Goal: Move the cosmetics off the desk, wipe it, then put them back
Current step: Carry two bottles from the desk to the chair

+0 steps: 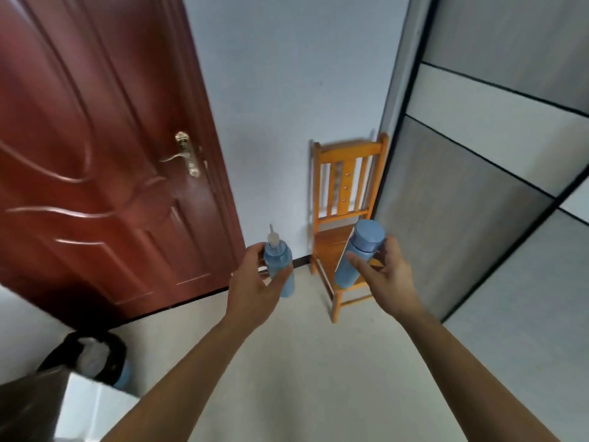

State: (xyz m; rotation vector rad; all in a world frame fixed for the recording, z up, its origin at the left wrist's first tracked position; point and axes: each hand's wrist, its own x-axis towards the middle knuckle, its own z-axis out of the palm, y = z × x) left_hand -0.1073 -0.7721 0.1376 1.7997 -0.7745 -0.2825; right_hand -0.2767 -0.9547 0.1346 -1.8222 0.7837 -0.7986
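- I see my left hand (255,279) wrapped round a blue pump bottle (279,266). The thumb is on one side and the fingers curl over the front, so the lower body is mostly covered.
- The pale pump nozzle sticks up clear of the hand. Motion blur stops me reading any label.
- My right hand (387,269) grips a second blue capped bottle (357,253), tilted with its cap leaning to the right. The thumb is just under the cap and the forefinger lies across the body.
- A thin pale strip (345,247) runs along that bottle's left side. I cannot tell whether it is part of the bottle or something flat held behind it.
- Both bottles are up in the air, well apart from each other, in front of a wooden chair (347,186). The capped bottle hides part of its seat.
- The chair stands on the floor (302,362) against the wall (287,90), between a red-brown door (95,154) and a grey wardrobe (494,202).
- At the lower left edge is a bin (92,352) with a black liner, partly cut off by blurred dark and white shapes I cannot identify.
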